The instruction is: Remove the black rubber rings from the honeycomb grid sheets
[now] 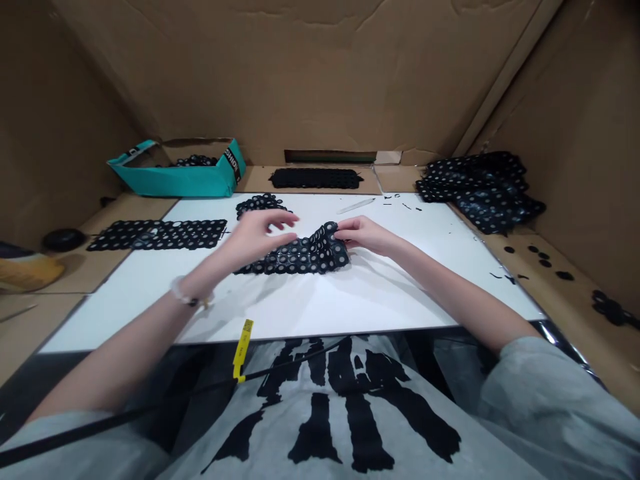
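Observation:
A black sheet of joined round discs with pale centres lies on the white board, its right end lifted and curled. The fingers of my right hand pinch that raised end. Over the sheet's left part hovers my left hand, thumb and fingers apart with nothing between them. Just behind my left hand sits a smaller crumpled piece of the same disc material, partly hidden by the fingers. A pale, slim pen-like tool lies on the board beyond my right hand.
The white board spans the work surface. At left lie a flat disc strip and a teal box holding disc pieces. A black strip rests at the back, a disc-sheet pile at right. Cardboard walls enclose the area.

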A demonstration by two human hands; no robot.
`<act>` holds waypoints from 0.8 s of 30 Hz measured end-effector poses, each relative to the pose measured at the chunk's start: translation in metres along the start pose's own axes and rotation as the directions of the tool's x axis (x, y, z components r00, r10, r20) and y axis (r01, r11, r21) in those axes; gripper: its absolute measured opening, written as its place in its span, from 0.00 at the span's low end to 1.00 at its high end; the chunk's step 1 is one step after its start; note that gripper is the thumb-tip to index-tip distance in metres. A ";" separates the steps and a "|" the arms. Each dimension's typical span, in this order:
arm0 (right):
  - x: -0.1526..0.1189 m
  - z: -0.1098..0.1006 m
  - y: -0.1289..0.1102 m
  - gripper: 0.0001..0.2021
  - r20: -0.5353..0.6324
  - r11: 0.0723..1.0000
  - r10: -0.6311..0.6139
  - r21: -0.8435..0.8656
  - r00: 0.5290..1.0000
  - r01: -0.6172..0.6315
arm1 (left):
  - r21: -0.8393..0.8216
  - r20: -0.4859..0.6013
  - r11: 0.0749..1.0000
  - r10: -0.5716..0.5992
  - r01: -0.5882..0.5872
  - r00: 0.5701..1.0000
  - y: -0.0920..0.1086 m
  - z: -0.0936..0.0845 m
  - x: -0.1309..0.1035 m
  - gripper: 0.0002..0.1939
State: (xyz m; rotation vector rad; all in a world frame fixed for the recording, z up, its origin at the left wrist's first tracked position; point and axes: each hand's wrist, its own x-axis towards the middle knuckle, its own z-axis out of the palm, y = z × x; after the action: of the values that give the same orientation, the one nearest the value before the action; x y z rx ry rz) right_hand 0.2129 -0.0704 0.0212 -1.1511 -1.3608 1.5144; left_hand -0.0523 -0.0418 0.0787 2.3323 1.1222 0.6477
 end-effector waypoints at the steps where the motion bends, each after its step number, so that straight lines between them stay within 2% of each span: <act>1: 0.000 0.001 0.001 0.10 -0.013 1.000 -0.023 -0.013 1.000 0.023 | -0.029 0.020 0.997 0.068 -0.067 0.998 0.008 0.015 0.007 0.18; 4: 0.000 0.004 0.003 0.14 -0.039 0.995 -0.075 -0.067 0.996 0.072 | -0.059 -0.013 0.980 0.190 -0.190 0.982 0.017 0.051 0.024 0.16; 6: 0.001 0.005 0.004 0.15 -0.039 0.990 -0.104 -0.104 0.994 0.099 | -0.090 -0.063 0.976 0.193 -0.198 0.979 0.013 0.064 0.033 0.14; 8: 0.001 0.005 0.006 0.15 -0.033 0.985 -0.133 -0.114 0.990 0.129 | -0.148 -0.095 0.975 0.156 -0.169 0.983 0.007 0.069 0.038 0.13; 12: 0.001 0.008 0.010 0.12 -0.042 0.980 -0.159 -0.128 0.986 0.153 | -0.219 -0.063 0.967 0.119 -0.130 0.991 0.001 0.071 0.039 0.14; 15: 0.002 0.010 0.011 0.09 -0.067 0.981 -0.131 -0.150 0.989 0.120 | -0.252 -0.046 0.963 0.084 -0.093 0.995 -0.004 0.070 0.040 0.14; 20: 0.006 0.009 0.006 0.06 -0.171 0.991 -0.096 -0.106 0.981 0.079 | -0.294 -0.163 0.956 -0.063 0.012 0.985 -0.025 0.058 0.053 0.13; 22: 0.008 0.008 0.004 0.05 -0.200 0.992 -0.099 -0.096 0.975 0.081 | -0.253 -0.188 0.967 -0.049 -0.001 0.981 -0.030 0.053 0.057 0.14; 24: 0.009 0.007 0.004 0.04 -0.209 0.993 -0.089 -0.097 0.974 0.070 | -0.219 -0.170 0.976 -0.030 -0.009 0.985 -0.032 0.049 0.060 0.14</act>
State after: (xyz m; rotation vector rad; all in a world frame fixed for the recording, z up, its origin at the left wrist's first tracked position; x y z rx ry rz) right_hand 0.2034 -0.0647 0.0166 -1.2594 -1.3220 1.2460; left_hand -0.0086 0.0140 0.0340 2.1139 1.0762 0.9356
